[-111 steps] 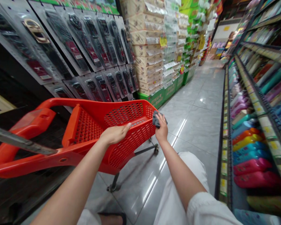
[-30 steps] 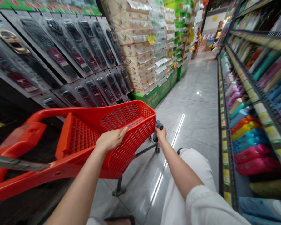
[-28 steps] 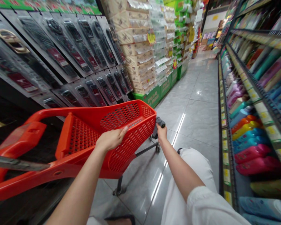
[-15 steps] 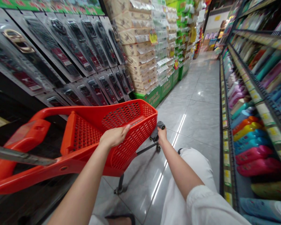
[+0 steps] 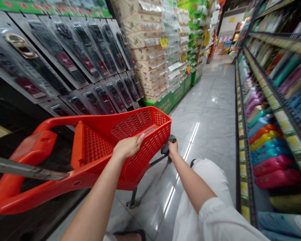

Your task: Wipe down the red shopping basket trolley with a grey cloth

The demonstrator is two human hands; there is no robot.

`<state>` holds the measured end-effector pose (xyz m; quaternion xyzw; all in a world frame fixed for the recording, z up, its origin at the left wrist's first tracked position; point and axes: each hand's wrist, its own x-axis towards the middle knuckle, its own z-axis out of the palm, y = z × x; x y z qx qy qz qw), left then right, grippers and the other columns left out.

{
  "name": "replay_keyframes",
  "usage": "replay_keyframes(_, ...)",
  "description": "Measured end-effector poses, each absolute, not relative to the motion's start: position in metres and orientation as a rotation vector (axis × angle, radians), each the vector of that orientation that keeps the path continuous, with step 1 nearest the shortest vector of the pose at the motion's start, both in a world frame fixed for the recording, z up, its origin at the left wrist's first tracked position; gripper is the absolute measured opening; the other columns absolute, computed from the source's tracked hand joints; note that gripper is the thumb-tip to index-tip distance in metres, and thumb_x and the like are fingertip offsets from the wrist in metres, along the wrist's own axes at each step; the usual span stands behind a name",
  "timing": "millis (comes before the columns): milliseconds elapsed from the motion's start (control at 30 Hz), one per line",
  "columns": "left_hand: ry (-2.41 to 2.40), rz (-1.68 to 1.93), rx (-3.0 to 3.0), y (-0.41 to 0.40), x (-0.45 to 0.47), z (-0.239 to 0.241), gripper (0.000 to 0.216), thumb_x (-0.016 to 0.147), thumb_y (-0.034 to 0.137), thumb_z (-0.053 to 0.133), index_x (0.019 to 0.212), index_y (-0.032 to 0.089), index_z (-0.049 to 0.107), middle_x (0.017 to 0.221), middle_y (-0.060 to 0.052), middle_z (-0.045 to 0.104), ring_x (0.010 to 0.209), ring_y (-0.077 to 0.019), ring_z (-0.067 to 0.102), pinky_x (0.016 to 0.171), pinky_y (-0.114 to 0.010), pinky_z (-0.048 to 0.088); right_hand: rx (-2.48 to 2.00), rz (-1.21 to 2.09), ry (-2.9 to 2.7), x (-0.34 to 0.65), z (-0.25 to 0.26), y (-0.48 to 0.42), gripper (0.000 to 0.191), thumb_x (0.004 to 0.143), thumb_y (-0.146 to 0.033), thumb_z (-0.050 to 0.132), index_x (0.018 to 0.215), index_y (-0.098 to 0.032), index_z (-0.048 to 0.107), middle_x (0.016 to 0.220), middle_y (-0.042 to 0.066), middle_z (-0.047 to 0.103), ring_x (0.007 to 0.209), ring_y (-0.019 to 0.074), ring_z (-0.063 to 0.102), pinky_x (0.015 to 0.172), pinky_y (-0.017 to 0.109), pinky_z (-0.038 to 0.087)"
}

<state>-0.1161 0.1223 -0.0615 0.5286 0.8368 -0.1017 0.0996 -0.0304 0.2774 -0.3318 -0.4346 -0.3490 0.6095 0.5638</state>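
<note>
A red plastic shopping cart [image 5: 146, 155] with a perforated basket stands in front of me, its handle to the left. My left hand [image 5: 129, 146] rests over the near rim of the basket, thumb lying along the edge; its other fingers are mostly hidden. Low beside the front end of the cart, my right hand [image 5: 173, 148] is closed around a dark grey object [image 5: 172, 138] with a rounded black end and a small yellow mark. What kind of object it is, I cannot make out. The basket's visible floor holds nothing I can see.
Packaged belts [image 5: 86, 42] hang on a rack behind the cart. Stacked tissue packs [image 5: 150, 50] stand on green bases [image 5: 165, 103] further along. Shelves of bottles [image 5: 273, 147] line the right side. Grey tiled floor [image 5: 213, 124] runs between them. A metal bar [image 5: 27, 168] crosses the cart handle.
The cart has shifted slightly to the right, and my left hand has moved with it. My right hand and the grey object sit a little lower than before.
</note>
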Motion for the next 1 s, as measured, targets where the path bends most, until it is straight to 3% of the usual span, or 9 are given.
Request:
replay_keyframes(100,2.469,-0.317,1.549,0.123,-0.111,-0.061,0.089,0.091,0.063,-0.005,0.109,0.017,0.069,0.117,-0.018,0.07,0.113,-0.0348,0.064,0.092,-0.044,0.048,-1.06,1.531,-0.666,-0.036,-0.333,0.278,0.018,0.065,-0.034,0.057,0.076,-0.022,0.051,0.061,-0.004,0.058,0.058,0.0165,0.057,0.058,0.032,0.051)
replay_keyframes(233,2.468,-0.311,1.545,0.123,-0.108,-0.059,0.09,0.09,0.063,-0.006,0.107,0.017,0.07,0.115,-0.019,0.07,0.112,-0.0355,0.064,0.091,-0.044,0.049,-1.04,1.565,-0.519,-0.039,-0.317,0.286,0.02,0.064,-0.03,0.058,0.081,-0.022,0.052,0.064,-0.004,0.06,0.058,0.0164,0.058,0.058,0.033,0.052)
replay_keyframes(433,2.469,-0.277,1.546,0.126,-0.104,-0.063,0.093,0.089,0.065,-0.008,0.103,0.015,0.07,0.115,-0.021,0.069,0.113,-0.0366,0.064,0.092,-0.045,0.048,-0.899,1.464,-0.507,-0.028,-0.275,0.307,0.027,0.069,-0.027,0.062,0.094,-0.019,0.058,0.087,0.001,0.067,0.08,0.0162,0.063,0.078,0.032,0.054)
replay_keyframes(667,2.453,-0.298,1.566,0.13,-0.099,-0.064,0.095,0.088,0.065,-0.011,0.108,0.019,0.069,0.116,-0.018,0.07,0.113,-0.0336,0.064,0.092,-0.042,0.048,-0.879,1.06,-0.999,-0.023,-0.259,0.282,0.027,0.077,-0.028,0.055,0.104,-0.021,0.058,0.107,0.004,0.06,0.107,0.0204,0.054,0.101,0.039,0.043)
replay_keyframes(833,2.465,-0.262,1.545,0.132,-0.103,-0.067,0.096,0.087,0.068,-0.01,0.108,0.018,0.07,0.118,-0.02,0.069,0.114,-0.0366,0.063,0.092,-0.045,0.048,-0.75,0.789,-1.49,-0.016,-0.271,0.245,0.027,0.08,-0.022,0.051,0.107,-0.022,0.058,0.11,0.008,0.057,0.11,0.0249,0.051,0.103,0.045,0.039)
replay_keyframes(1000,2.481,-0.261,1.561,0.131,-0.103,-0.068,0.095,0.087,0.069,-0.007,0.102,0.017,0.071,0.113,-0.02,0.071,0.111,-0.0347,0.065,0.09,-0.043,0.049,-0.707,0.72,-1.906,-0.002,-0.3,0.218,0.043,0.072,-0.012,0.052,0.114,-0.02,0.059,0.117,0.012,0.055,0.112,0.0279,0.048,0.102,0.047,0.04)
